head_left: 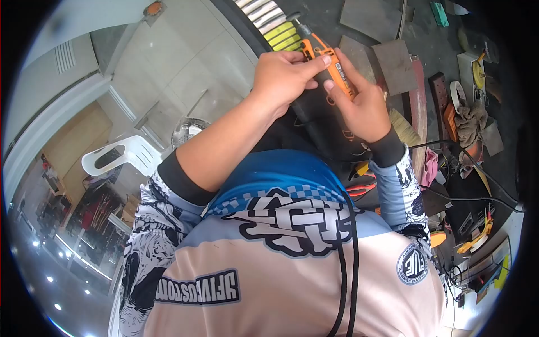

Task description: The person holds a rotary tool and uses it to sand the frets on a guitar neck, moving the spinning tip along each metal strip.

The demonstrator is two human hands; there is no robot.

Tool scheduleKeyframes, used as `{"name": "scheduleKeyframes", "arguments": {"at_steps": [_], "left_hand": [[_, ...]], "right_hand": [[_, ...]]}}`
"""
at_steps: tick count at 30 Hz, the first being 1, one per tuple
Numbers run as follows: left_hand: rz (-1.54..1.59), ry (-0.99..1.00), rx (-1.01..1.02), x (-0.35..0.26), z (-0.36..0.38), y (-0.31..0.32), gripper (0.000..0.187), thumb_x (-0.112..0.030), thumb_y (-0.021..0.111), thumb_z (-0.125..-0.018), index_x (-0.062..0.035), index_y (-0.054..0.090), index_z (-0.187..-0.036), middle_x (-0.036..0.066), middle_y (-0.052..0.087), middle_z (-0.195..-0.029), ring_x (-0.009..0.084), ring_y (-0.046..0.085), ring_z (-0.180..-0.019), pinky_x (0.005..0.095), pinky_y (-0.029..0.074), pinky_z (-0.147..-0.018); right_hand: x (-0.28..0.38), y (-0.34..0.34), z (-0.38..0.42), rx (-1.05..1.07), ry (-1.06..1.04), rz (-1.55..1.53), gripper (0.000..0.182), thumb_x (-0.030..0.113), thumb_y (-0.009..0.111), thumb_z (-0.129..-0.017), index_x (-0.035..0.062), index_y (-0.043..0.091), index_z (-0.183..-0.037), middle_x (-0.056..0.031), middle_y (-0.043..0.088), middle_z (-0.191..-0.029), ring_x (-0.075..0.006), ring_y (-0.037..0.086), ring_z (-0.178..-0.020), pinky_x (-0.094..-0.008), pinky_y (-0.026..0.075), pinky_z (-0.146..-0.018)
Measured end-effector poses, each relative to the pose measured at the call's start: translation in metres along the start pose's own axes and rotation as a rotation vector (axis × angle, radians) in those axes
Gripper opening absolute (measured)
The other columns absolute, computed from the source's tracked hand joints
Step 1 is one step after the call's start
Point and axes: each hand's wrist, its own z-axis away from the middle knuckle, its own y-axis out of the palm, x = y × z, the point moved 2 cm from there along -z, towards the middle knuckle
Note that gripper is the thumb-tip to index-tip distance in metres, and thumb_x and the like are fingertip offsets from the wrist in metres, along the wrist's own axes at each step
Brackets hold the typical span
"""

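An orange and black rotary tool (339,72) is held between my two hands, its nose tilted up and to the left. A small round disc (293,17) is fitted at its tip. My left hand (285,77) is closed on the tool's front part, with the thumb pressing on the orange casing. Lower down the body, my right hand (362,106) is wrapped around the tool, its thumb and fingers on opposite sides. Some of the fingers are hidden behind the casing.
Flat metal plates (396,67) lie on the dark work surface, near a brush (403,126). Red-handled pliers (362,190) sit by my right forearm. A black cable (477,197) crosses at the right. White and yellow strips (281,35) lie beyond my left hand. A white plastic chair (132,151) stands left.
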Motion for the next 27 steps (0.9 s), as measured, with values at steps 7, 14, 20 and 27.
{"name": "scheduleKeyframes", "arguments": {"at_steps": [7,14,20,27], "left_hand": [[0.017,0.019,0.033,-0.002,0.019,0.007,0.046,-0.027,0.085,-0.090,0.0111,0.072,-0.113,0.012,0.074,-0.102,0.0130,0.069,-0.080,0.0245,0.060,-0.072],[0.098,-0.034,0.001,0.037,0.052,-0.019,0.049,-0.024,0.083,-0.091,0.0103,0.067,-0.122,0.012,0.075,-0.104,0.0135,0.071,-0.085,0.0246,0.059,-0.073],[0.162,-0.002,-0.008,0.050,0.046,-0.032,0.047,-0.026,0.083,-0.092,0.0101,0.069,-0.120,0.011,0.076,-0.103,0.0130,0.072,-0.088,0.0254,0.060,-0.074],[0.151,-0.012,0.000,0.043,0.038,-0.034,0.045,-0.025,0.081,-0.094,0.0091,0.070,-0.120,0.011,0.073,-0.106,0.0139,0.071,-0.087,0.0264,0.060,-0.078]], "right_hand": [[0.007,-0.003,0.019,-0.018,0.027,-0.081,0.066,0.025,0.072,-0.098,0.0067,0.046,-0.156,-0.0135,0.076,-0.085,-0.0164,0.075,-0.079,-0.0299,0.057,-0.074],[0.009,0.026,0.045,-0.009,-0.110,0.115,0.069,0.025,0.075,-0.094,0.0059,0.047,-0.154,-0.0241,0.073,-0.094,-0.0382,0.075,-0.084,-0.0397,0.058,-0.075],[0.010,0.042,0.042,-0.005,-0.103,0.196,0.069,0.029,0.074,-0.094,0.0068,0.048,-0.154,-0.0246,0.072,-0.091,-0.0402,0.073,-0.082,-0.0428,0.058,-0.074],[0.010,0.042,0.030,-0.024,-0.153,0.239,0.068,0.031,0.072,-0.095,0.0065,0.048,-0.154,-0.0258,0.072,-0.089,-0.0415,0.073,-0.081,-0.0438,0.058,-0.072]]}}
